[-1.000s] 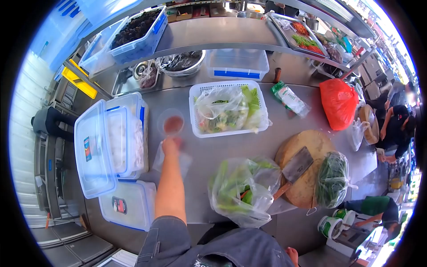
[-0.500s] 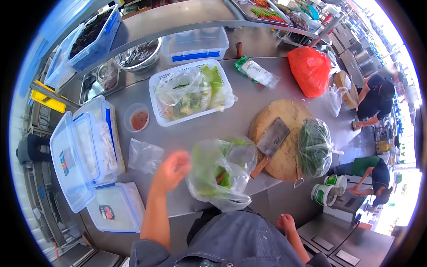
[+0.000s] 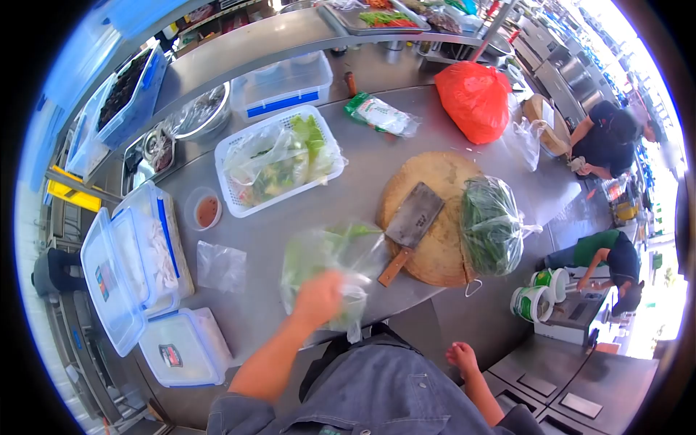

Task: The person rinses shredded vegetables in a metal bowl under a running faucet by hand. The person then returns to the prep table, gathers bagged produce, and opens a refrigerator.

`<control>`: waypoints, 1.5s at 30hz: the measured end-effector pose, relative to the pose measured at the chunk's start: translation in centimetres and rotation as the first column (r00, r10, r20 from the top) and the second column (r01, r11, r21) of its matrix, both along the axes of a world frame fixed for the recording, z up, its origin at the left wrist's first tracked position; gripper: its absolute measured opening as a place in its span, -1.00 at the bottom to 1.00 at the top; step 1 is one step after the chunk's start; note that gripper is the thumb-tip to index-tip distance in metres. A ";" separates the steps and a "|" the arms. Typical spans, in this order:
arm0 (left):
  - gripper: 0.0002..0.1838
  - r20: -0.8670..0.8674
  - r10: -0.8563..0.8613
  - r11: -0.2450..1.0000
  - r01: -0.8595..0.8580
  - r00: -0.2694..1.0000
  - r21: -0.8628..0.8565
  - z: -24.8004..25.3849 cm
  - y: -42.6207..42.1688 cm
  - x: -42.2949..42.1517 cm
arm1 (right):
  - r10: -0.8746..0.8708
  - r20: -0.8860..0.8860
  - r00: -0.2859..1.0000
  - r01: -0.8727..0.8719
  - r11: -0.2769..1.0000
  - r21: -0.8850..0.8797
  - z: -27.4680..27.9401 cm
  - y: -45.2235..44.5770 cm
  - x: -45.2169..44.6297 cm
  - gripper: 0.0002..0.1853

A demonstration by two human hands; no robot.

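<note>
My left hand (image 3: pixel 319 298), smeared by motion, is closed at the near side of a clear plastic bag of leafy greens (image 3: pixel 330 250) on the metal table. The bag's loose plastic hangs toward the table's front edge. My right hand (image 3: pixel 462 358) is held low by my body, away from the table, with its fingers curled and nothing visible in them. Right of the bag, a cleaver (image 3: pixel 415 215) with a wooden handle lies on a round wooden chopping board (image 3: pixel 451 254). A tied bag of long green vegetables (image 3: pixel 491 228) rests at the board's right side.
Behind the bag stands a white basket (image 3: pixel 232 205) of bagged vegetables. A cup of reddish liquid (image 3: pixel 206 211) and a flat plastic bag (image 3: pixel 221 266) are to the left, near lidded tubs (image 3: pixel 177 348). A red bag (image 3: pixel 475 101) sits farther back. Two people work at the right.
My left hand has moved right and down from beside the bag of greens onto its near side. The bag's plastic has shifted. My view has turned slightly; my right hand stays low.
</note>
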State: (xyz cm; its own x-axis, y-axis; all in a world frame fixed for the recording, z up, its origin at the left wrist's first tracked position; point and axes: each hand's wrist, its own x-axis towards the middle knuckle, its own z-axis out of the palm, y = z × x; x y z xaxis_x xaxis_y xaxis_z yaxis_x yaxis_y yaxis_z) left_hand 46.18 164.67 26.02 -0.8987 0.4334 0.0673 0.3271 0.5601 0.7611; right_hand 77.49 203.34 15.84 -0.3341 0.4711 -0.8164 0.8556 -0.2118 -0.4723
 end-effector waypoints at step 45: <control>-0.69 0.513 0.388 0.687 -0.611 0.766 0.392 -5.6 -6.0 -4.1 | 0.323 -0.427 0.845 -0.034 0.828 0.559 17.5 8.0 -30.1 -0.75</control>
